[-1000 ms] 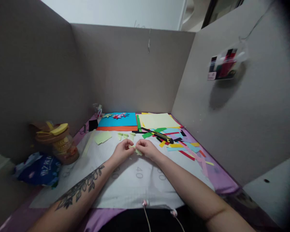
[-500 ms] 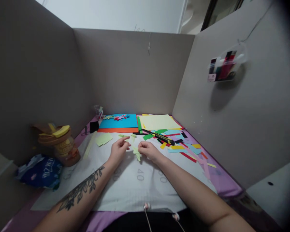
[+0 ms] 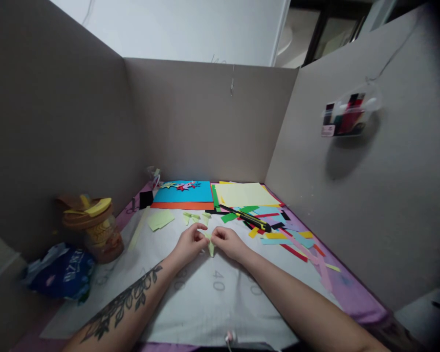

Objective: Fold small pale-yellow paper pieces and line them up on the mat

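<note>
Between my two hands, just above the white mat, is a small folded pale green paper piece. My right hand pinches its right side. The thumb and fingertips of my left hand are closed on its left side, with the index finger curved above. Several small folded green pieces lie on the mat just beyond my hands. To the left of them rest flat pale green paper squares. The fingertips partly cover the upper part of the held piece.
Blue card with coloured stars and cream sheets lie at the back. A black-yellow cutter rests among paper strips at right. A lidded cup and blue packet stand left.
My left hand has moved right and closed on the green paper piece, which my right hand still holds. The view has tilted, so the scene sits slightly lower.
</note>
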Tool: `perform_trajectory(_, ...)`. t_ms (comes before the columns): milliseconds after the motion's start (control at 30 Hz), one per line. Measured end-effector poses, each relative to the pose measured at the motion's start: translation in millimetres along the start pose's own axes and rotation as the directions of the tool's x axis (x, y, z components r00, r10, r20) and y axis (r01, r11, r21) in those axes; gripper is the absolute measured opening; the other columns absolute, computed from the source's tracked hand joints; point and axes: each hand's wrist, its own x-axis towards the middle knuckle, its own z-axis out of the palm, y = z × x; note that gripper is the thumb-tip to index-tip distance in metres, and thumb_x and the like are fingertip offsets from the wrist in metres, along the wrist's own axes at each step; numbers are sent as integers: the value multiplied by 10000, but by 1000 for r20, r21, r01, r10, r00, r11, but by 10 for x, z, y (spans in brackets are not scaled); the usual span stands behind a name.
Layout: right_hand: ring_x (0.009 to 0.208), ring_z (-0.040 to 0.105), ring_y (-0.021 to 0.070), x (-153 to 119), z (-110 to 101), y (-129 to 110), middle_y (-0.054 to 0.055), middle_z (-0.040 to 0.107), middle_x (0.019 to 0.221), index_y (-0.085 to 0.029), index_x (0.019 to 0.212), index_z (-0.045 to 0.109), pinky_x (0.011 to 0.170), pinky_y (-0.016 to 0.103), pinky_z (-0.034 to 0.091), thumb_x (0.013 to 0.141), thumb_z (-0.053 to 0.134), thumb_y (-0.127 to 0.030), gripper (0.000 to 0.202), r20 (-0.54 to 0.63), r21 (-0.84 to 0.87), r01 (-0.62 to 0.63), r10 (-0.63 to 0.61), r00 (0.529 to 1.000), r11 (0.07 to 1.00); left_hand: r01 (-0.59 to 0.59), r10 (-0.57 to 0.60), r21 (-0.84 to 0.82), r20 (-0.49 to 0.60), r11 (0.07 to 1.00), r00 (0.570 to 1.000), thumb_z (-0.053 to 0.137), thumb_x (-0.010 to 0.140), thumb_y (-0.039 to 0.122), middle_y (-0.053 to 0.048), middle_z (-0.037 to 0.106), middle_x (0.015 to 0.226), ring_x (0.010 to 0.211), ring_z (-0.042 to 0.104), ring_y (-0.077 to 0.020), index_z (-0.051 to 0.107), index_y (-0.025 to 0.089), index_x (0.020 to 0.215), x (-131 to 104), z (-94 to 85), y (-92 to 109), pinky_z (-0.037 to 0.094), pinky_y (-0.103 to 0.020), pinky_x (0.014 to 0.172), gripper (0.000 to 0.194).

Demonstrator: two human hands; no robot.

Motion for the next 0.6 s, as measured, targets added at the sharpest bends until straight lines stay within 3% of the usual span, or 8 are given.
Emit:
perform_trajectory(233,456,321,67,21,-14,-52,-67,390,490,-170,594,467,460,200,255,660,514,-220,95,79,121,-96,87,993,988,-29,29,-33,4,999,1000,563,634,161,51,533,543,468,449,-72,554,131,1050,19,-68,-2,341,-179,474,417)
perform_trajectory(367,487,369,88,122,-155,114,-49,428,519,-172,582,477,493,223,307,660,535,-262,133,-95,125,-74,86,992,989,23,-30,-46,-148,999,989,601,628,214,25,583,570,499,491,-94,544,117,1102,84,-233,14,372,-196,502,487)
perform_trajectory(433,580,449,127,251,-254,210,-20,490,580,-172,592,515,576,258,373,682,525,-292,151,-265,22,-22,27,964,1000,40,-57,-67,-274,997,960,628,629,264,32,569,553,484,483,-93,544,115,1086,124,-320,3,374,-197,497,489)
perform_trajectory(500,773,512,178,414,-320,286,19,569,705,-170,579,564,741,311,401,675,524,-265,142,-352,-227,15,-96,931,974,20,-51,-91,-354,996,934,645,629,316,30,572,565,497,501,-101,553,124,1059,155,-376,-22,393,-204,511,480)
perform_trajectory(600,939,491,217,630,-306,348,60,612,919,-175,594,625,850,347,374,696,506,-227,165,-379,-517,-128,-92,921,846,1,-26,-68,-367,998,930,637,648,363,20,585,596,517,524,-112,565,138,1040,169,-404,-58,404,-210,517,457)
